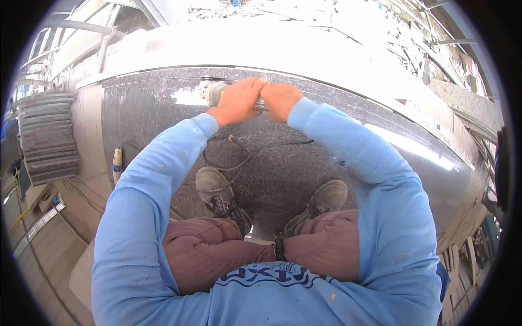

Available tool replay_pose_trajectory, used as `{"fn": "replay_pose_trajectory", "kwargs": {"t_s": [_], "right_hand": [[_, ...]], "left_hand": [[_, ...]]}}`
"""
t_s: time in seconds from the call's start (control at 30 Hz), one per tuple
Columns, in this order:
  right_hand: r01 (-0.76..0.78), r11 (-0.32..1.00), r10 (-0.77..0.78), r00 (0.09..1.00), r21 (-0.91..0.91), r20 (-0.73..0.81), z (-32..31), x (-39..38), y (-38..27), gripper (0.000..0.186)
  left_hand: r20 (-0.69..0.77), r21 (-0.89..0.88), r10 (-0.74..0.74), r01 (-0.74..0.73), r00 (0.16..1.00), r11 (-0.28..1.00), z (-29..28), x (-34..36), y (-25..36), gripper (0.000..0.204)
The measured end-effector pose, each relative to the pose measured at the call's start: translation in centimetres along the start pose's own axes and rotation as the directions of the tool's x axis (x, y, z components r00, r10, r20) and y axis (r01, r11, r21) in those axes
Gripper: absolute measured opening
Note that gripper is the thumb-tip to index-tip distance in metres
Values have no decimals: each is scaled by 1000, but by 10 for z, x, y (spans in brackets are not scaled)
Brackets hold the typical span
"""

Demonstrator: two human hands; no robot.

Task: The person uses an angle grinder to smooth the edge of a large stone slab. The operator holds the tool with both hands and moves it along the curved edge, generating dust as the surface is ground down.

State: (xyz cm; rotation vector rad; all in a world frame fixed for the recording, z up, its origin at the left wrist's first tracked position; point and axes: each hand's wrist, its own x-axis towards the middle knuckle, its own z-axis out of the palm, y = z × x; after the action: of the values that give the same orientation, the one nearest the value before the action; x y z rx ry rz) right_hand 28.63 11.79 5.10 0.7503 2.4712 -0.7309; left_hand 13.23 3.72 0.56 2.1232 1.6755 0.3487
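Observation:
Both my hands are wrapped round an angle grinder [216, 92], a grey power tool with its metal head pointing left. My left hand [239, 100] grips the body just behind the head. Close against it, my right hand [280, 100] holds the rear end. The tool is low over the far part of a dark speckled, polished stone slab [152, 119]. Its disc cannot be made out, and my fingers hide most of the body. A power cord [261, 149] lies looped on the slab between my arms and my shoes.
My shoes [325, 196] rest on the slab. A yellow and blue plug connector [117, 162] lies at its left side. Stacked grey strips [48, 136] stand further left. Beyond the slab's far edge is a glaring white area with scattered debris; a concrete beam [467, 103] is at right.

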Motion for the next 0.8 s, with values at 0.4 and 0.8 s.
{"fn": "replay_pose_trajectory", "kwargs": {"t_s": [0.4, 0.8], "right_hand": [[32, 999, -32, 996, 3, -78, 10, 0, 4, 35], [27, 1000, -27, 1000, -11, -2, -5, 10, -6, 36]], "left_hand": [[40, 13, -31, 30, 999, 999, 1, 1, 1, 75], [59, 16, -48, 47, 997, 999, -9, -1, -9, 75]]}}
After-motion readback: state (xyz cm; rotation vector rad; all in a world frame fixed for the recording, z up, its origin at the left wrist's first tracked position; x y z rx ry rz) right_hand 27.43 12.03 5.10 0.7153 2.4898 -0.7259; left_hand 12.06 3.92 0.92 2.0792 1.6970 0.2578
